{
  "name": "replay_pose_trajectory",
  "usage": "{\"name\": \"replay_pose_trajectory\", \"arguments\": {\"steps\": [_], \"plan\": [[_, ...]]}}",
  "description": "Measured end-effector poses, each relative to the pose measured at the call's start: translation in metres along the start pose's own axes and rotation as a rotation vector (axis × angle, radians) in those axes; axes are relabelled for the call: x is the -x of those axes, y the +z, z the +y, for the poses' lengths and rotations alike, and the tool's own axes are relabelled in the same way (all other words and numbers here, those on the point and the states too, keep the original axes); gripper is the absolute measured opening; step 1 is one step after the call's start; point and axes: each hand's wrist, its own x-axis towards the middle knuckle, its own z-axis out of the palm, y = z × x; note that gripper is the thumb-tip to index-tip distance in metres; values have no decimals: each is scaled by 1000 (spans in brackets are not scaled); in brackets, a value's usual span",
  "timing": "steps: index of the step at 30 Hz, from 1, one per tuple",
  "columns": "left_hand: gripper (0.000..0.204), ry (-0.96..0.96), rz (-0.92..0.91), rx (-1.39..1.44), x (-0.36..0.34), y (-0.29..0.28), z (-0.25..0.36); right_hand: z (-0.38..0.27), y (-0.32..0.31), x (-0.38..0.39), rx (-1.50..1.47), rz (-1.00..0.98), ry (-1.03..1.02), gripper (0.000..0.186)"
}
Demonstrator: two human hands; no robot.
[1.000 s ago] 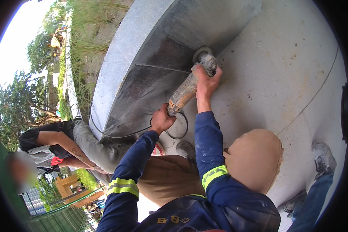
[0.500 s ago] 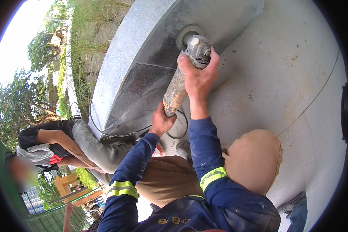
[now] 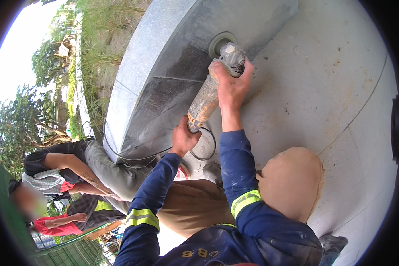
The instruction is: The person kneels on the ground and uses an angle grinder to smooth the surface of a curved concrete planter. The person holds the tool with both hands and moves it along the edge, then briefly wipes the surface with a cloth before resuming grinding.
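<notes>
Hands hold a dusty grinder (image 3: 207, 98) against a big grey stone slab (image 3: 164, 80). The right hand (image 3: 231, 84) is closed round the grinder's head, fingers wrapped over the top, just under the round disc (image 3: 221, 42). The left hand (image 3: 183, 138) is closed on the tail end of the body, where a black cord (image 3: 208, 146) loops out and lies against the ground. The disc sits flat on the slab's sloping face, near the slab's upper edge. The grinder runs from lower left to upper right, tilted, with the two hands well apart along it.

No containers show in view.

The slab has a pale, rough rim along its left side and a darker, smoother face where the disc touches; a thin scored line crosses that face below the disc. To the right of the slab lies pale concrete ground (image 3: 323, 97), stained and open, with a thin line curving across it. Both forearms wear blue sleeves (image 3: 237, 177) with yellow bands. Below the slab's lower edge another person (image 3: 75, 168) crouches close, one arm bent, just beside the left sleeve. Grass (image 3: 97, 53) and trees stand beyond the slab's left rim.
</notes>
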Motion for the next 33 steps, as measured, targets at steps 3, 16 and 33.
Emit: {"name": "replay_pose_trajectory", "arguments": {"steps": [3,16,33], "plan": [[44,-26,-53,-44,2,0,-1,8,-7,-5,19,50,88,73],[47,-6,-8,5,4,-1,-1,-10,3,3,49,37,-20,73],[46,32,75,63,2,5,-6,-6,13,14,166,-18,-207,74]]}}
